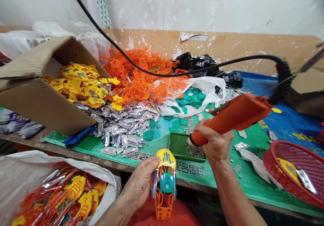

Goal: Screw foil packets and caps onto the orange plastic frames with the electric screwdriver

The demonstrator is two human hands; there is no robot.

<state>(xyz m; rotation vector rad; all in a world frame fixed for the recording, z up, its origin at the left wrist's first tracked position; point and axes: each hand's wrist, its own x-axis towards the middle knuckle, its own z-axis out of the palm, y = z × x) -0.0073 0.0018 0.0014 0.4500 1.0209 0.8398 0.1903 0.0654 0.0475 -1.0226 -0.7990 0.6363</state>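
Two holds noted: our left hand [141, 182], half-curled, grips an orange, yellow and green plastic assembly [166, 182]; our right hand [218, 143] firmly encircles an orange-covered cylindrical tool [235, 116].

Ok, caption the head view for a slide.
Left hand holds an orange, yellow and green assembly; right hand holds an orange corded tool at a green tray of small parts.

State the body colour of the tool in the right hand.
The tool in the right hand has an orange-red body, seen in the head view.
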